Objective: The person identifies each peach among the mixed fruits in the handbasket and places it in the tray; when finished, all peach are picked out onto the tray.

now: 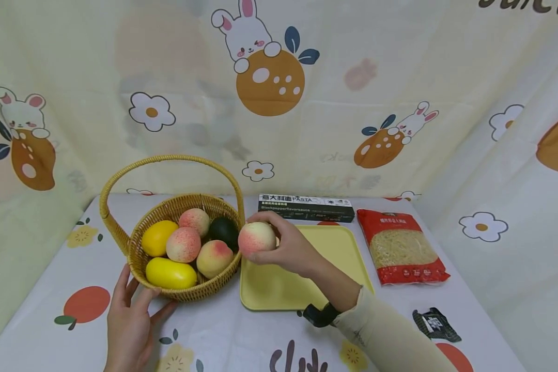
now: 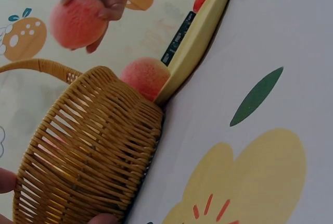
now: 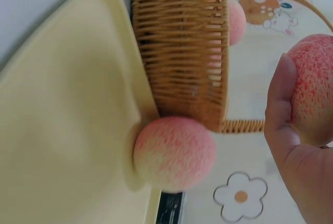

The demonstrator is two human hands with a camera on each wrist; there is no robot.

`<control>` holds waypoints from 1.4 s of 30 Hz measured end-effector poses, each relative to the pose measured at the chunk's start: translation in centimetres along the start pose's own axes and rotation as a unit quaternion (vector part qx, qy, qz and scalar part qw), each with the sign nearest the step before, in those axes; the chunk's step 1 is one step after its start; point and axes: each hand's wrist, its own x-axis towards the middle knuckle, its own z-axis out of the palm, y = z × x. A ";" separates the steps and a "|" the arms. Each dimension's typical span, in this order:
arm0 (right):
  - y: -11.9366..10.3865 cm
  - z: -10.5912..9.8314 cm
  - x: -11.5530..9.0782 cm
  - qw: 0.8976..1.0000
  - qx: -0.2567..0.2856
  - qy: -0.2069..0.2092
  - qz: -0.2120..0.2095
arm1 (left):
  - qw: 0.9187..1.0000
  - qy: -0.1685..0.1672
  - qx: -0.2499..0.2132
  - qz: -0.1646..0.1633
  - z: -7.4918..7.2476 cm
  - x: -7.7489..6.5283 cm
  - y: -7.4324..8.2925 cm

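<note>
My right hand (image 1: pixel 292 249) grips a pink-and-cream peach (image 1: pixel 257 238) between thumb and fingers, raised over the left edge of the yellow tray (image 1: pixel 302 292). Another peach (image 3: pixel 174 153) sits on the tray against the basket's wall; in the head view it is hidden behind the held one. Left of the tray stands a handled wicker basket (image 1: pixel 186 294). In it are several peaches (image 1: pixel 183 245), a lemon (image 1: pixel 159 238), a longer yellow fruit (image 1: pixel 171 273) and a dark green avocado-like fruit (image 1: pixel 223 232). With spread fingers, my left hand (image 1: pixel 132 320) touches the basket's front left side.
Behind the tray lies a black-and-white pasta box (image 1: pixel 306 207). To its right are a red bag of pasta (image 1: pixel 402 247) and a small black packet (image 1: pixel 436 324). The basket's tall handle (image 1: pixel 172 158) arches above the fruit. A printed curtain hangs behind the table.
</note>
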 end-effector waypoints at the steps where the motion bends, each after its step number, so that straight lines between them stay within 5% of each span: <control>1: 0.1 -0.3 -0.2 1.000 0.000 0.004 0.002 | 1.000 0.001 0.001 -0.001 0.0 0.0 0.0; 20: 2.7 -5.1 -2.8 0.995 -0.031 0.081 0.049 | 1.000 -0.001 -0.002 0.009 -0.1 0.1 -0.1; 42: 6.6 -7.9 -0.7 0.988 -0.033 0.111 0.106 | 1.000 -0.004 -0.003 0.010 -0.1 0.1 -0.2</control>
